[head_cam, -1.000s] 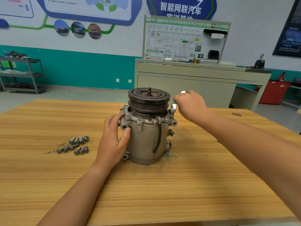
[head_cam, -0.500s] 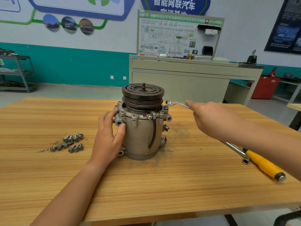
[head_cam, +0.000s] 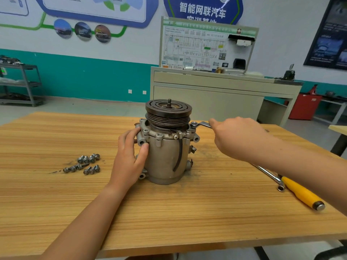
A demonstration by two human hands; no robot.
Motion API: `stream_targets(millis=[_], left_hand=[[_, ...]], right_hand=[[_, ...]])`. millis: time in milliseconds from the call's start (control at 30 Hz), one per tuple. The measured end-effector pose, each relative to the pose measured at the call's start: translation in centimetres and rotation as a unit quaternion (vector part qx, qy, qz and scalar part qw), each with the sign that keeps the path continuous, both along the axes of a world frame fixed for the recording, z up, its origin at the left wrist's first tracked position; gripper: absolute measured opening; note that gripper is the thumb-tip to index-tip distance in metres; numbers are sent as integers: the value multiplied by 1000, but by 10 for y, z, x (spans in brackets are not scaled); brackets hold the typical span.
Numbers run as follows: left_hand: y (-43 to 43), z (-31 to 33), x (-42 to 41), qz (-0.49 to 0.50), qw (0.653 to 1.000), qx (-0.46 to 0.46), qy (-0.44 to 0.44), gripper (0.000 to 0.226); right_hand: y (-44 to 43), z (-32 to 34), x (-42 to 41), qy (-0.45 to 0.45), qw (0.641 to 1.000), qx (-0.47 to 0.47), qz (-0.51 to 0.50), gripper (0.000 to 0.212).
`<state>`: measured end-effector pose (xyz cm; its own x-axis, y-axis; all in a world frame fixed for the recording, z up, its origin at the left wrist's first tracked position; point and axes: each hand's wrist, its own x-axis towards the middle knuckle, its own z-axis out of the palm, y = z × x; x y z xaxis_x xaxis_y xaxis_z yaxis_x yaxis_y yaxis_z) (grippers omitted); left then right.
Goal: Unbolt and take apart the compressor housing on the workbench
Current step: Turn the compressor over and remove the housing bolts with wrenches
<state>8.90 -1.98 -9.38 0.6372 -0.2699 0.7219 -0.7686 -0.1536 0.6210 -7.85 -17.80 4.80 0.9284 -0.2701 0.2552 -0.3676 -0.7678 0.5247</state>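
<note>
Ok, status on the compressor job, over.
Left hand grips compressor housing. Right hand holds wrench, ring end at housing's top rim. Loose bolts lie apart, left; nothing blocking.

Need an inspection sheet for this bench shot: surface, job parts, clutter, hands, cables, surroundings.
Surface: wood-grain bench, dark smudges by the compressor.
Job's things: compressor upright mid-bench, pulley on top; wrench with its ring end on the compressor's top rim, right side; loose bolts heaped at left.
Clutter: second wrench and yellow-handled tool lying at right.
Hands: left hand grips the compressor's side; right hand grips the wrench.
Cables: black strip down the compressor's front, maybe a lead.
Surroundings: cabinet with a diagram board, rack far left, red bin far right.
</note>
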Motion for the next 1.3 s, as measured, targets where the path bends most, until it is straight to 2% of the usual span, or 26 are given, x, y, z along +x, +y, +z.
stream_targets(millis=[167, 400, 633, 833, 933, 1067, 1100, 1167, 1300], left_hand=[[0, -1, 0, -6, 1000, 0, 5, 55], [-3, -3, 0, -3, 1000, -12, 17, 55], [-5, -2, 1, -4, 1000, -20, 20, 55], [-3, -3, 2, -6, 999, -21, 24, 53], [-1, -2, 2, -10, 1000, -19, 20, 51], [-1, -1, 2, -14, 999, -24, 19, 58], [-1, -1, 2, -15, 999, -24, 19, 61], [-2, -1, 2, -13, 999, -22, 20, 60], [-3, -2, 1, -4, 1000, -18, 16, 52]], right_hand=[[-15, 9, 3, 3, 998, 44, 42, 35], [-22, 5, 4, 10, 998, 18, 54, 38], [-57, 15, 38, 30, 996, -67, 59, 43], [-56, -13, 96, -84, 987, 12, 138, 30], [-60, -9, 91, -138, 977, 65, 151, 28], [-59, -2, 47, -270, 922, 238, 145, 28], [-57, -1, 34, -259, 923, 250, 137, 26], [-52, -4, 11, -186, 953, 222, 92, 22], [-33, -17, -14, -105, 987, 111, 50, 38]])
